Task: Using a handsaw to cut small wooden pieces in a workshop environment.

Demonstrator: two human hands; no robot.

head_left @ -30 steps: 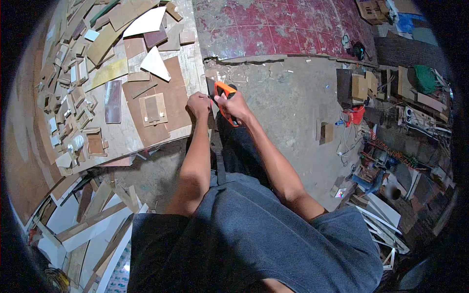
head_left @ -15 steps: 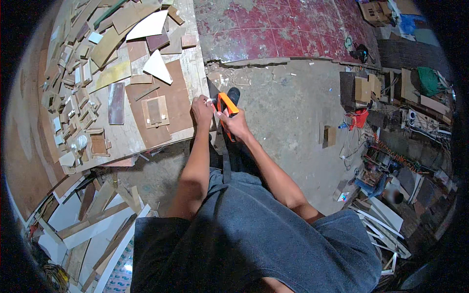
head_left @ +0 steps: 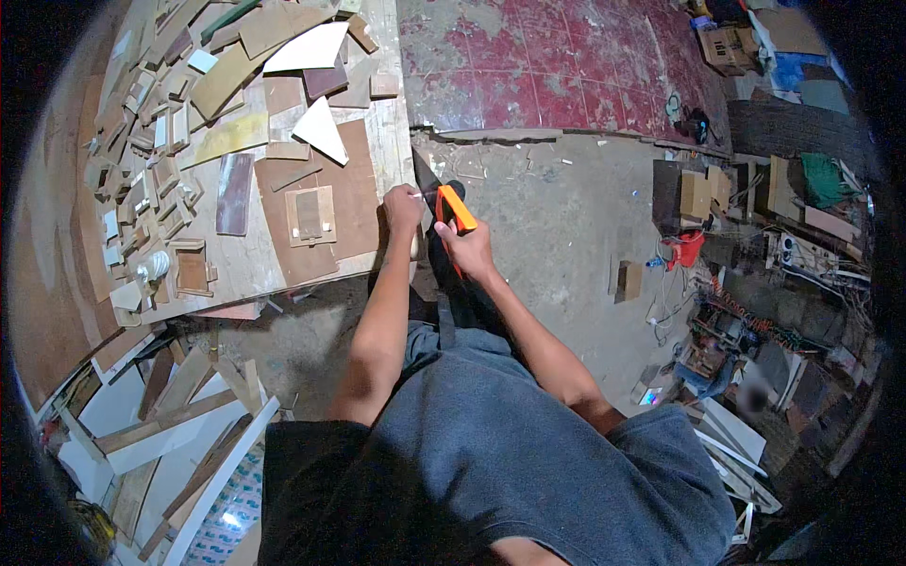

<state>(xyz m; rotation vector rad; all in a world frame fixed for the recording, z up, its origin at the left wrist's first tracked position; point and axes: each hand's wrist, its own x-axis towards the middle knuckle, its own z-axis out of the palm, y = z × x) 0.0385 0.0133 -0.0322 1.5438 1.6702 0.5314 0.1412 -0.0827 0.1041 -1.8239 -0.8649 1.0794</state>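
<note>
Fingers of the right hand (head_left: pixel 469 249) curl round the hand saw with an orange plastic handle (head_left: pixel 461 209), which lies just to the right of the left hand (head_left: pixel 404 208). Its long axis runs away from the body and leans leftward, the flat dark blade reaching beside the right edge of the scuffed, pale plywood tabletop (head_left: pixel 389 127); the right hand is nearer, being on the grip itself. At that edge the left hand is bunched, a small pale bit (head_left: pixel 416 195) showing by its fingertips; from where I stand I cannot tell how tightly it closes or whether it has hold of anything.

Left of it lies a thin, smooth brown sheet (head_left: pixel 359 212) bearing a square, pale wooden panel (head_left: pixel 298 226). Farther out sit a flat white triangular offcut (head_left: pixel 321 130) and a dark, glossy rectangular strip (head_left: pixel 233 193). Rightward spreads rough grey concrete (head_left: pixel 557 217), meeting worn red tiles (head_left: pixel 566 61).
</note>
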